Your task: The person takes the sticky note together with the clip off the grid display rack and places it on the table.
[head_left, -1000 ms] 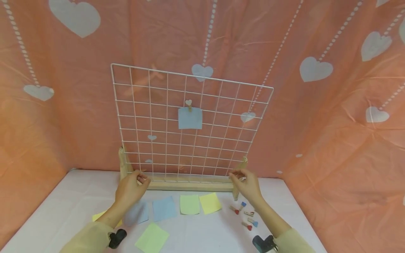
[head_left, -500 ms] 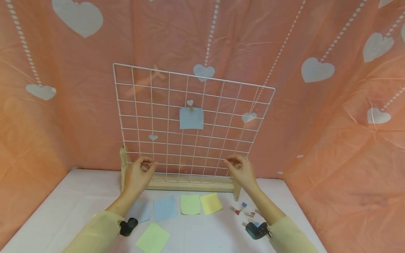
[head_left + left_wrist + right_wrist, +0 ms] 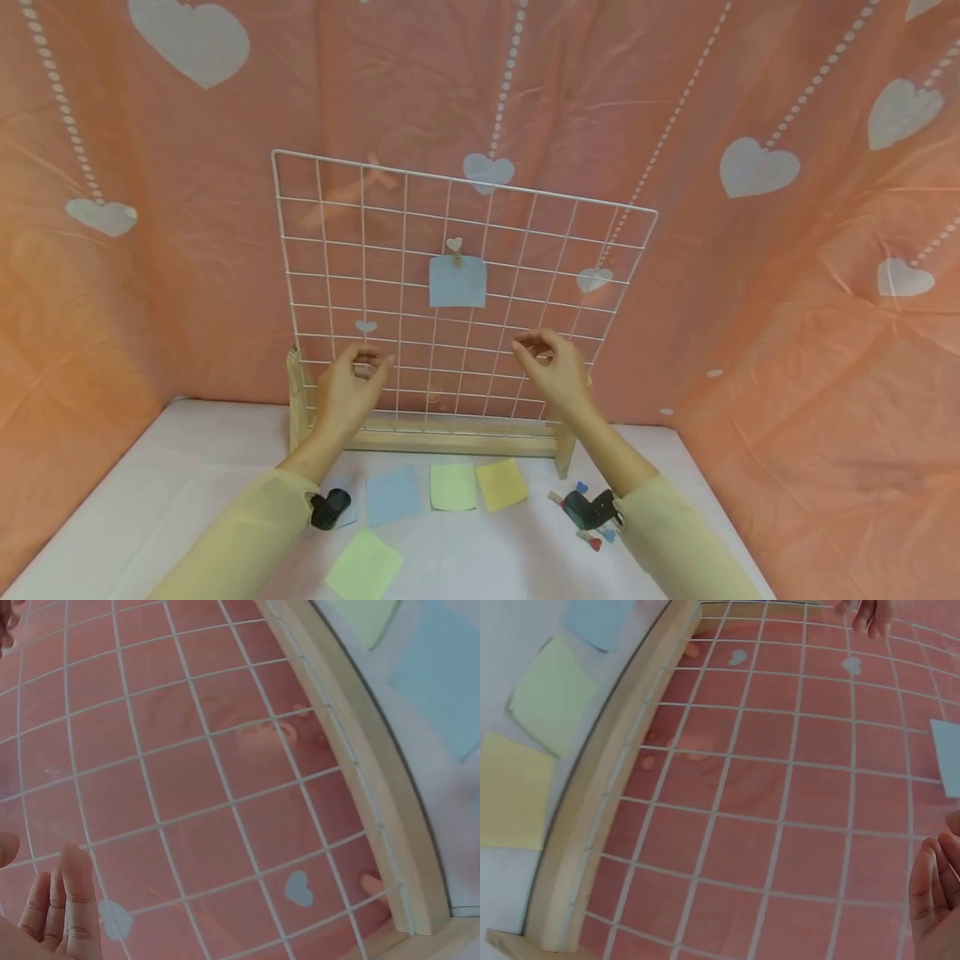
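Note:
A white wire grid panel (image 3: 405, 342) stands upright in a wooden base (image 3: 450, 442). A small clothespin with a white heart (image 3: 456, 252) fixes a blue sticky note (image 3: 458, 283) near its middle. My left hand (image 3: 351, 385) hovers before the lower left of the grid, fingers loosely bent and thumb apart. Its fingers (image 3: 78, 900) show nothing between them in the left wrist view. Opposite it, below and right of the pinned note, my right hand (image 3: 557, 373) is raised with loosely curved fingers (image 3: 924, 889), holding nothing visible.
On the white table lie blue (image 3: 394, 495), green (image 3: 453, 487) and yellow (image 3: 502, 484) notes, with another green note (image 3: 364, 565) nearer. Several heart clothespins (image 3: 591, 542) lie at the right, partly hidden by the right wrist camera (image 3: 588, 510). A pink heart-patterned curtain (image 3: 750, 275) surrounds the table.
Both hands have risen from the wooden base to the lower middle of the grid and come slightly closer together. The pinned note stays in place; the view has shifted slightly.

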The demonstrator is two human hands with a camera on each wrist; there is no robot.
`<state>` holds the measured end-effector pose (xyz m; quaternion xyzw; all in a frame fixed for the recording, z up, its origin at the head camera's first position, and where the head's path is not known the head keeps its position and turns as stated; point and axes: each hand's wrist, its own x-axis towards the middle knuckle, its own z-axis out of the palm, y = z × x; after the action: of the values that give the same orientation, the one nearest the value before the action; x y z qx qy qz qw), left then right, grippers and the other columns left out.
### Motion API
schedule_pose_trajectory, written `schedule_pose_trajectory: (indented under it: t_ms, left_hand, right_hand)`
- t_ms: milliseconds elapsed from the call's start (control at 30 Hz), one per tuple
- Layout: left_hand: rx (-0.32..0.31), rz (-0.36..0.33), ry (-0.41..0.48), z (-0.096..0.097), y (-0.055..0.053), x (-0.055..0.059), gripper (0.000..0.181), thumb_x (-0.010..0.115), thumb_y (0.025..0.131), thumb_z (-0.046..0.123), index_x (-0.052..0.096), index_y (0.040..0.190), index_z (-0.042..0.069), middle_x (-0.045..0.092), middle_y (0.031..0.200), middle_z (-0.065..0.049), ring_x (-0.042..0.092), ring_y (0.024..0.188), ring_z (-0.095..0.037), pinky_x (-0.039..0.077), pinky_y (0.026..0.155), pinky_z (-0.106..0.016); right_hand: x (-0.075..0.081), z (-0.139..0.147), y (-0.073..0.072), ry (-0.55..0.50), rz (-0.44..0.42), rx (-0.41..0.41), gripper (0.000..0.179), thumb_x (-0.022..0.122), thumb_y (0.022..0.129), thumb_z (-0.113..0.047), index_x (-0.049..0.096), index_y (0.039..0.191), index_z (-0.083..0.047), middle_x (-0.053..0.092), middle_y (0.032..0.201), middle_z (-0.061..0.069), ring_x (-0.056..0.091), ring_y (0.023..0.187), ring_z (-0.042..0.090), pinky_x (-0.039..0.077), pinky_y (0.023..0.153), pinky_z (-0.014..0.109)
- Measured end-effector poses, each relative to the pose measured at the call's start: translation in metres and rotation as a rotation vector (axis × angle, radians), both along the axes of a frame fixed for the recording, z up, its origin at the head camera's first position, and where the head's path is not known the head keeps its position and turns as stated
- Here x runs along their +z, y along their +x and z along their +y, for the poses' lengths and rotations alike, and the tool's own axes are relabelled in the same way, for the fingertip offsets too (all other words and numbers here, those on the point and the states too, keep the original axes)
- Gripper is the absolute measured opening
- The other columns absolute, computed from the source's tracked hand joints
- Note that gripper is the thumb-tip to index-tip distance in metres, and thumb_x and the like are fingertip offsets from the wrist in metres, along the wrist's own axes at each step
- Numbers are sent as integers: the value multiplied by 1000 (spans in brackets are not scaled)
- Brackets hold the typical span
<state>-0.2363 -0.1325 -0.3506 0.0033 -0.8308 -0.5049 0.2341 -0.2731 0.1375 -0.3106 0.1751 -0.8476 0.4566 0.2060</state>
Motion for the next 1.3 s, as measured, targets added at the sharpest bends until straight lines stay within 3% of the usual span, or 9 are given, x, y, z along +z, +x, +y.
schedule_pose_trajectory:
  t_ms: [233, 467, 667, 867, 1033, 1200, 1300]
  left_hand:
    - [-17, 57, 64, 12, -15, 14, 34, 65, 92, 21, 58, 116, -2, 67, 108, -19, 66, 97, -33, 53, 84, -44]
    - [-66, 60, 161, 24, -22, 26, 37, 65, 92, 18, 55, 121, -1, 61, 119, -19, 62, 106, -34, 50, 93, -44]
    - [-41, 97, 148, 34, -27, 38, 41, 67, 90, 20, 54, 124, 1, 62, 122, -15, 63, 107, -32, 49, 89, -45]
    - [-43, 102, 136, 39, -31, 51, 41, 66, 91, 21, 53, 125, 3, 60, 125, -14, 62, 111, -31, 47, 93, -47]
    - [-75, 89, 149, 45, -32, 56, 41, 66, 91, 18, 51, 127, 3, 59, 128, -14, 59, 116, -32, 48, 95, -47]
    - [-85, 91, 145, 52, -34, 59, 41, 65, 91, 14, 50, 128, 2, 59, 128, -16, 59, 116, -34, 49, 96, -47]
    - [-74, 77, 148, 55, -35, 61, 42, 65, 91, 16, 50, 129, 4, 60, 128, -15, 60, 116, -32, 50, 95, -46]
  right_hand:
    - [24, -19, -7, -33, 47, 19, 21, 67, 90, -18, 68, 104, -3, 68, 98, 10, 58, 84, 18, 49, 70, 25]
    - [41, -34, -13, -24, 150, 21, 19, 66, 89, -14, 67, 102, 0, 68, 98, 12, 60, 83, 22, 47, 66, 22]
    - [59, -47, -16, -14, 231, 15, 17, 66, 88, -10, 67, 101, 1, 68, 100, 13, 60, 84, 24, 47, 65, 23]
    - [80, -62, -19, 55, 308, 70, 24, 64, 87, -5, 65, 110, 1, 67, 107, 13, 60, 80, 23, 45, 64, 20]
    - [93, -74, -21, 148, 341, 103, 33, 64, 87, -5, 63, 120, 0, 67, 102, 15, 59, 72, 22, 46, 59, 18]
    - [101, -81, -21, 251, 332, 89, 38, 64, 89, -10, 59, 126, 1, 68, 108, 19, 62, 67, 25, 43, 53, 20]
    - [105, -85, -22, 303, 277, 60, 41, 63, 91, -13, 57, 129, 0, 68, 98, 18, 56, 56, 18, 39, 48, 19]
